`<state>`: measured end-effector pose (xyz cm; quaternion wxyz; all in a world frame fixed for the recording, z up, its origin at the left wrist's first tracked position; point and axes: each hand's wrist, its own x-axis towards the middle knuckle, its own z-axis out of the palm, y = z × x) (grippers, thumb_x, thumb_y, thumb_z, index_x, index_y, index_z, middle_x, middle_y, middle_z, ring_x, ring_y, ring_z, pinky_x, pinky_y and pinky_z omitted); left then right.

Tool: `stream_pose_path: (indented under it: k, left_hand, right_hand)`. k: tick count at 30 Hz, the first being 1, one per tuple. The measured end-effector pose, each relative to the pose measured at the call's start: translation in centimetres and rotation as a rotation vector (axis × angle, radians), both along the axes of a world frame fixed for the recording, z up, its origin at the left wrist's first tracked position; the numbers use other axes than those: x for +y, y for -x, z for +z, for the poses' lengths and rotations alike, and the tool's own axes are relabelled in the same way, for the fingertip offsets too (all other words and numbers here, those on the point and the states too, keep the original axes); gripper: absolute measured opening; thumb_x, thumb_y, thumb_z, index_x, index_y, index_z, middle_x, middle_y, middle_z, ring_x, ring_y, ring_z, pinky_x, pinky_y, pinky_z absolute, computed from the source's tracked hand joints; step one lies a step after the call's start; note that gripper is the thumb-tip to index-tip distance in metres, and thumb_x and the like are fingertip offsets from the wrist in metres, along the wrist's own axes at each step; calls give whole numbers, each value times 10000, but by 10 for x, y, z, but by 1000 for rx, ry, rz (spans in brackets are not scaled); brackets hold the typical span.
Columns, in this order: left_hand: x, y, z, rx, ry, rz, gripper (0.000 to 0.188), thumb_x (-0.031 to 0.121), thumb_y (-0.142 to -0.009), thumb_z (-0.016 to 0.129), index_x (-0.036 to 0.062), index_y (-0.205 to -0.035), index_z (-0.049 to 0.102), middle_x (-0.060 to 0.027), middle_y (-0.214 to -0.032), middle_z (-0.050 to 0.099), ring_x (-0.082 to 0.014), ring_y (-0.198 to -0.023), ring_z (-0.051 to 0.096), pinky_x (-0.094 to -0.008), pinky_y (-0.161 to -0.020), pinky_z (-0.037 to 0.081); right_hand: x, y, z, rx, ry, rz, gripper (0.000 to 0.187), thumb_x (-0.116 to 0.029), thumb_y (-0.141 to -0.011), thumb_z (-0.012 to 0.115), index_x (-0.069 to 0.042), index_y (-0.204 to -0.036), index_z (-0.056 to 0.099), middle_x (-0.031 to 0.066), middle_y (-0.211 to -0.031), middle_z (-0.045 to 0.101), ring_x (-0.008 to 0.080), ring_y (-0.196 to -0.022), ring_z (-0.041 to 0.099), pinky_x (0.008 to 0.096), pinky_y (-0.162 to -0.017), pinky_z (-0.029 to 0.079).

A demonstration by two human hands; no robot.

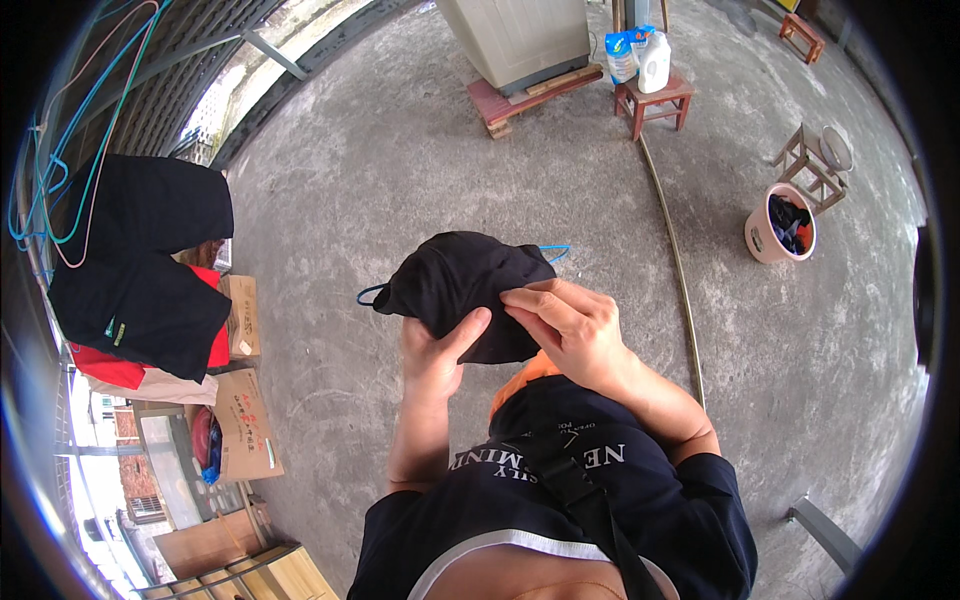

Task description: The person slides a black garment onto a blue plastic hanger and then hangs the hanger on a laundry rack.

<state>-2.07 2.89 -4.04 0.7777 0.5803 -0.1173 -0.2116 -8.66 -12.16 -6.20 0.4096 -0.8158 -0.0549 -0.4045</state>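
Bunched black cloth, a garment (460,275) whose exact kind I cannot make out, hangs in front of my body. Parts of a thin blue clothes hanger (368,297) poke out from its left and right sides; the rest is covered. My left hand (438,352) grips the garment's lower left, thumb on top and fingers hidden behind the cloth. On the right, my right hand (575,325) pinches the fabric between thumb and fingertips.
Black shorts (140,260) and hangers (75,190) hang at the left, above cardboard boxes (245,425). A pink bucket of clothes (762,235) stands right. Farther off are a large grey appliance (515,40) and a red stool (655,100) with a white bottle (655,65).
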Motion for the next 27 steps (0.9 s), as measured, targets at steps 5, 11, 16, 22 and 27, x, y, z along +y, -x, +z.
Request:
stream_pose_path:
  k: [5, 11, 16, 22, 27]
  left_hand:
    - [-5, 1, 0, -118, 10, 4, 429, -110, -744, 634, -43, -1154, 527, -105, -1099, 599, -168, -984, 596, -284, -884, 473]
    - [-1, -1, -1, -138, -6, 1, 465, -89, -769, 599, -37, -1215, 477, -130, -1150, 574, -204, -1040, 577, -319, -910, 461]
    - [6, -7, 1, -59, 52, 69, 485, -72, -783, 580, -25, -1249, 454, -152, -1187, 556, -240, -1075, 564, -356, -926, 462]
    - [38, -35, 2, 150, 338, 107, 410, 53, -832, 602, -31, -1221, 503, -159, -1204, 563, -264, -1103, 556, -411, -946, 461]
    - [68, -58, -1, 303, 514, 82, 411, 144, -872, 572, -1, -1248, 490, -163, -1258, 528, -297, -1143, 527, -469, -977, 425]
  right_hand:
    - [0, -3, 1, 14, 62, -43, 162, -81, -726, 709, -88, -859, 616, -2, -714, 579, 179, -590, 600, 289, -495, 481]
    - [0, -7, -3, 95, -128, 35, 147, 7, -723, 659, -58, -833, 587, 31, -724, 584, 179, -616, 616, 276, -542, 494]
    - [-19, 0, -10, 279, -761, 289, 55, 27, -858, 442, -7, -824, 470, 72, -724, 590, 132, -667, 613, 252, -614, 497]
    - [-69, 19, -80, 420, -778, -32, 230, -116, -928, 339, -14, -753, 449, 49, -532, 516, 113, -495, 532, 289, -482, 436]
    - [-82, 32, -165, 805, -53, -304, 176, -181, -814, 620, -64, -716, 531, 80, -672, 602, 258, -699, 612, 392, -657, 473]
